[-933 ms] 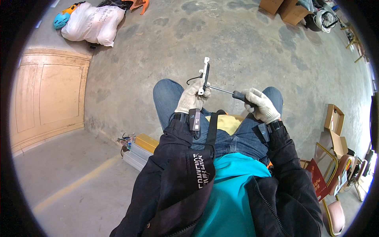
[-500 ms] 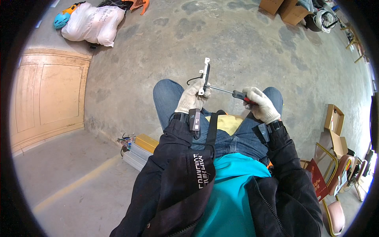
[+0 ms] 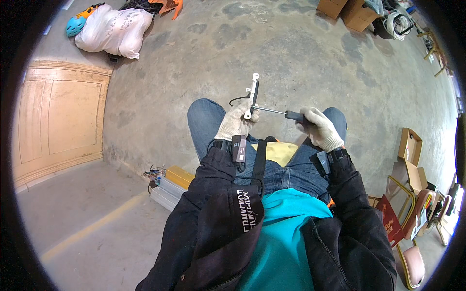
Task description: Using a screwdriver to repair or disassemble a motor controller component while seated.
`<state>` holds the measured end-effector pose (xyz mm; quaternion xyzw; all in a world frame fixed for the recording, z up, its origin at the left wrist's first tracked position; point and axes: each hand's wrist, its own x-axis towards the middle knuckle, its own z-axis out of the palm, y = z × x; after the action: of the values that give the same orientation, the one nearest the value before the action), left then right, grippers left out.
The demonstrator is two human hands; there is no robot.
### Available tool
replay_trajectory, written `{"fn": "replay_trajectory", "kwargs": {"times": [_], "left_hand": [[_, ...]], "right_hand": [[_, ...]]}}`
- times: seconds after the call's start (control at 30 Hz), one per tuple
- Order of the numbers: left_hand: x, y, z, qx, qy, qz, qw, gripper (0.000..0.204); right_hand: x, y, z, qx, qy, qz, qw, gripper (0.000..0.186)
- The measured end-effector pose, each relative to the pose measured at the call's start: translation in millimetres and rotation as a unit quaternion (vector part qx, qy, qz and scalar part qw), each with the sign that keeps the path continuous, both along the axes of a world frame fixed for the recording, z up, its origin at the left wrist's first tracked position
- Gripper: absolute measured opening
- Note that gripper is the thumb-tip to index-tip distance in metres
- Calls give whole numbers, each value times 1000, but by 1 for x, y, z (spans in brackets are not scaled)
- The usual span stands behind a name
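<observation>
My left hand (image 3: 236, 121), in a white knit glove, grips the lower end of a narrow white plastic bracket (image 3: 254, 87) with a black strip along its right side. A short black cable curves off the bracket's left side. In my right hand (image 3: 319, 128), also gloved, the dark handle of a screwdriver (image 3: 272, 111) is wrapped by the fingers. Its metal shaft points left, and the tip meets the bracket's lower part near my left fingers. What the tip touches is too small to make out.
Beside my left arm lie silver and gold metal cases (image 3: 180, 177) with loose wires. A wooden panel (image 3: 63, 111) stands at left, a white sack (image 3: 116, 30) beyond it. Cardboard boxes (image 3: 358, 14) sit far right; an opened carton (image 3: 411, 147) and chairs (image 3: 414, 266) are nearer.
My right hand has turned slightly around the screwdriver handle, hiding the red part seen before. The bracket and my left hand have barely moved.
</observation>
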<state>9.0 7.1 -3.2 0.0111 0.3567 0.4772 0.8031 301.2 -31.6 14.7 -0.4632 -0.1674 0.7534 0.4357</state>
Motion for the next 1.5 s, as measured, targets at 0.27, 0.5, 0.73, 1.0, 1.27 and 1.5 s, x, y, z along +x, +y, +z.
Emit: {"fn": "replay_trajectory", "kwargs": {"times": [0.27, 0.5, 0.73, 1.0, 1.27, 1.5], "left_hand": [[1, -1, -2, 7, 13, -2, 1000, 23], [0, -1, -5, 11, 26, -7, 1000, 22], [4, -1, -2, 6, 22, -11, 1000, 22], [2, -1, -7, -3, 9, 0, 1000, 23], [3, -2, -4, 0, 0, -4, 1000, 22], [0, -3, -9, -1, 7, -5, 1000, 21]], "right_hand": [[7, 2, 10, -17, -66, 128, 990, 38], [-2, 0, 6, -23, -18, -20, 999, 40], [19, 5, -10, -39, -20, 126, 991, 42], [-2, -1, 8, 7, -30, 22, 999, 40], [8, -2, -11, -10, -64, 80, 995, 39], [2, -3, -12, 28, -27, 35, 999, 45]]}}
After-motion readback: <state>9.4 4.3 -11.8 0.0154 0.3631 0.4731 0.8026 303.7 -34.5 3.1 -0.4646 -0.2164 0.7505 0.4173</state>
